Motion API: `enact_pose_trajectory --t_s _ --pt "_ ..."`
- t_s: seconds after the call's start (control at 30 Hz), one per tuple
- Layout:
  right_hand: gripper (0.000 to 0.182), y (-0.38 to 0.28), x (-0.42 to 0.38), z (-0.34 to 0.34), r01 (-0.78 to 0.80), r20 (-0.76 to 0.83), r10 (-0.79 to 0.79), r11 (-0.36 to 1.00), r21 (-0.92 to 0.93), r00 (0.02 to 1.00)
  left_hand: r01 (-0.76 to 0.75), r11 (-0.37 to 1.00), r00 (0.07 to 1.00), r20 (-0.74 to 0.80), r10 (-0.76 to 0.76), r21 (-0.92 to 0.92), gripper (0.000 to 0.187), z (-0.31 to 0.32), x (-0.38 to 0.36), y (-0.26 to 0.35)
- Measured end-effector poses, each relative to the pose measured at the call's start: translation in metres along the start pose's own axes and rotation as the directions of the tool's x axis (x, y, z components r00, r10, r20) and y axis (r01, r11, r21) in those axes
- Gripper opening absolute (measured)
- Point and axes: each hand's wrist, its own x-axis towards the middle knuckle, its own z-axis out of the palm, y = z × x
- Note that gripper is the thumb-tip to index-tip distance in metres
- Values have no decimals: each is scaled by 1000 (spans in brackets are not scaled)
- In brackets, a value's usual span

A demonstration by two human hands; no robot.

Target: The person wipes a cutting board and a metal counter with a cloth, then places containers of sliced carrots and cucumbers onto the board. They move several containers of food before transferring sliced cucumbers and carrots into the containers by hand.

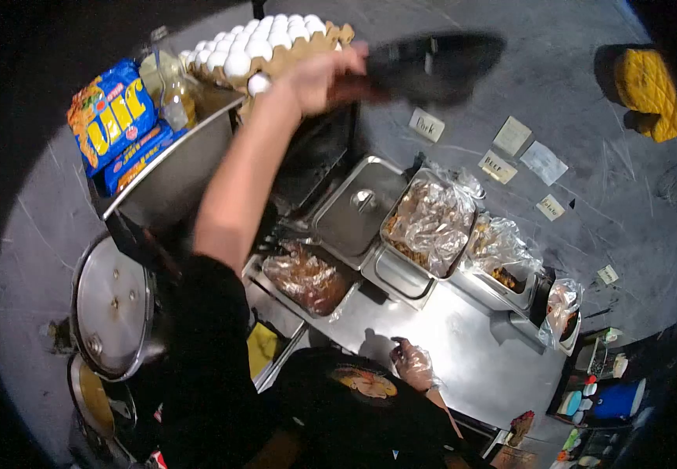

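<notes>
My left hand (326, 78) is stretched far forward, bare and smeared by motion. Its fingers are closed on a black shallow dish (436, 66), also blurred. Just beside that wrist are cardboard trays of white eggs (256, 47). My right hand (412, 364), in a clear plastic glove, hovers low over the steel counter (448, 336) near my body. Its fingers are curled, and what they hold, if anything, cannot be made out. Closest to it is a metal pan with a plastic bag of reddish-brown food (307, 280).
Several steel pans with bagged food (432, 223) line the counter's far side, one with a metal lid (362, 203). Paper labels (427, 125) and a yellow quilted mitt (651, 94) lie beyond. Left are blue noodle packets (116, 117) and a large lidded pot (112, 305).
</notes>
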Motion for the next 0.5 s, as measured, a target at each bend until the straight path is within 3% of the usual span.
enact_pose_trajectory --t_s 0.03,0.07,0.1,0.13,0.17,0.23,0.27,0.33,0.37,0.43,0.5 --pt "39 1 -2 3 27 -42 -26 999 32 999 -74 994 990 117 82 -75 43 -19 12 19" --pt "33 -8 -3 -3 -42 -45 47 994 103 998 -1 981 1000 0 1 -194 37 -44 37 38" --pt "33 -5 -6 -2 -38 -38 42 994 100 998 -150 959 954 219 204 -240 64 -61 43 51" --pt "30 0 -10 0 -45 -79 49 997 58 996 -310 932 951 -78 301 -188 61 -59 40 63" --pt "28 2 -13 1 -52 -126 54 998 20 991 -442 892 880 -237 411 -93 55 -63 44 73" --pt "26 2 -24 1 -84 -149 87 996 28 985 -500 859 754 -431 495 111 41 -83 60 90" --pt "27 1 -29 2 -103 -147 106 994 33 983 -508 854 754 -422 503 111 41 -88 64 94" --pt "29 5 -38 6 -123 -134 139 985 122 981 -249 817 482 -664 571 521 29 -78 55 100" --pt "32 12 -42 12 -118 -145 136 985 128 980 -255 818 487 -662 569 515 29 -86 59 100" --pt "35 21 -48 18 -101 -127 117 987 126 985 -160 875 339 -807 484 458 27 -98 63 97" --pt "36 21 -52 19 -151 -102 163 981 124 981 -176 868 311 -811 496 464 28 -104 68 91"
